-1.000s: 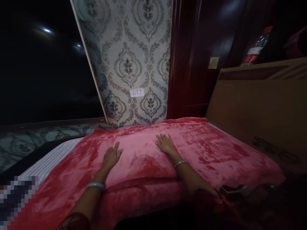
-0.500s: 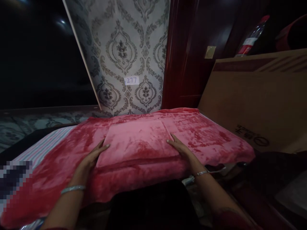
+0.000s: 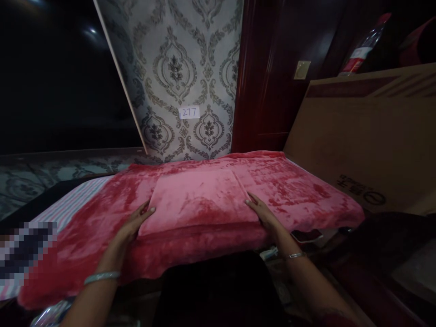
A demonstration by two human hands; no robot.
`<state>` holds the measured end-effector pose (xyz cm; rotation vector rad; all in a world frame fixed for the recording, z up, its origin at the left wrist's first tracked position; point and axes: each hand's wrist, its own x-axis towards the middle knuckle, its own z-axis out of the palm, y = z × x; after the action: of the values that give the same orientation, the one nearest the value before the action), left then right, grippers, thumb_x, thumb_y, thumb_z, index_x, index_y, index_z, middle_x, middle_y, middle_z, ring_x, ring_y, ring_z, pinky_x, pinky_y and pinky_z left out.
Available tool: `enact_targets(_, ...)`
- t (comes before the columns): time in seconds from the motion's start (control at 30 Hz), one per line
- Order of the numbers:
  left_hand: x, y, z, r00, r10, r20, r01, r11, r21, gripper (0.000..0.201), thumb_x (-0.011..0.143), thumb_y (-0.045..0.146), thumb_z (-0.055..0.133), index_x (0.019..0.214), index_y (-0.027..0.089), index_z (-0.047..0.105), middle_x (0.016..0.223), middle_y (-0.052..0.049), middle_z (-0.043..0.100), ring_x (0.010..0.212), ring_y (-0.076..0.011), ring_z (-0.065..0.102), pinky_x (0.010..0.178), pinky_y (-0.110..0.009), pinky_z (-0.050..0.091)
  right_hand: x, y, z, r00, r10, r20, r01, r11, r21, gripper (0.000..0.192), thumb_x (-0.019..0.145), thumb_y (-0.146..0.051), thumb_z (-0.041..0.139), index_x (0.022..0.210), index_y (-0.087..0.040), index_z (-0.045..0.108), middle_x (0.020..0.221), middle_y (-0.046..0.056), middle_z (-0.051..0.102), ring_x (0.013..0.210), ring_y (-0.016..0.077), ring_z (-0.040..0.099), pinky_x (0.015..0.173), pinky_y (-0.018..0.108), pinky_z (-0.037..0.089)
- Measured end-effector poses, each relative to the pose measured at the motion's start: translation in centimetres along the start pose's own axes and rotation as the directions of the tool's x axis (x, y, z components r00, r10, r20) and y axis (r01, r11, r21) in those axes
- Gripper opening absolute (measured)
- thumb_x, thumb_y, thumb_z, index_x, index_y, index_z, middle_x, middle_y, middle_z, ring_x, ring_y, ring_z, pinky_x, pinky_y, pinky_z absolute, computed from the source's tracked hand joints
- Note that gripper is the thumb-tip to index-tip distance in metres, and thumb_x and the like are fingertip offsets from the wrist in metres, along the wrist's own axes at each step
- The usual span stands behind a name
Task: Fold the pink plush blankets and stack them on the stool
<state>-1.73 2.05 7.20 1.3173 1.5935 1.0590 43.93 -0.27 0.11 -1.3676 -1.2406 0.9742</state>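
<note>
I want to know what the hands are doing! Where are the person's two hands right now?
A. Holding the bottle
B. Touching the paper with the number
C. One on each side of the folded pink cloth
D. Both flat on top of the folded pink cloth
C. The left hand lies along the left edge of the folded pink cloth and the right hand along its right edge, both with fingers stretched out.

Dim scene, light falling mostly on the red blanket and patterned wall. Corners sink into black; edges bend, wide-angle. Lower left is pixelated.
</note>
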Motion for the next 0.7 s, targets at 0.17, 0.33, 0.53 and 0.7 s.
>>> enact_targets(0.17,-2.1,-0.3,-1.3,0.999,0.016,-0.027,-0.016,1.0,0.002,0.082,0.075,0.06,0.072,0.146,0.026,0.05,0.153,-0.009,0.047,0.141,-0.0304,0.045,0.111,-0.041,0.043,-2.0,0.7,-0.6,0.996,-0.068,-0.06,0.064,0.996,-0.067,0.078,0.088,-0.063,0.053,0.153,-0.022,0.038,0.146,0.013,0.054,0.134,0.0286,0.052,0.113,0.049,0.038)
enact_targets(0.33,-3.6,-0.8,-2.6,0.993,0.069,0.101,-0.076,0.994,0.074,0.1,0.069,0.07,0.072,0.154,0.032,0.036,0.161,-0.006,0.035,0.148,-0.0336,0.029,0.117,-0.045,0.035,-4.4,1.1,0.1,0.943,-0.333,0.022,0.318,0.877,-0.36,0.077,0.087,-0.058,0.056,0.155,-0.027,0.035,0.158,0.011,0.04,0.147,0.0276,0.032,0.12,0.051,0.027)
enact_targets(0.53,-3.6,-2.0,-1.3,0.996,0.065,0.064,-0.071,0.994,0.089,0.093,0.077,0.063,0.068,0.156,0.033,0.03,0.163,-0.004,0.033,0.148,-0.0307,0.032,0.11,-0.04,0.045,-5.9,2.5,1.3,0.925,-0.366,0.1,0.346,0.705,-0.619,0.073,0.086,-0.044,0.06,0.154,-0.032,0.035,0.16,0.007,0.037,0.15,0.0315,0.025,0.117,0.055,0.031)
enact_targets(0.7,-3.3,-1.0,0.0,0.996,-0.078,0.031,0.082,0.981,-0.175,0.076,0.085,0.033,0.06,0.156,0.034,0.032,0.151,-0.006,0.051,0.125,-0.0292,0.061,0.084,-0.037,0.06,-6.5,1.1,1.8,0.869,-0.491,0.064,0.351,0.519,-0.779,0.078,0.082,-0.043,0.065,0.154,-0.029,0.038,0.168,0.011,0.012,0.151,0.0383,0.018,0.116,0.06,0.027)
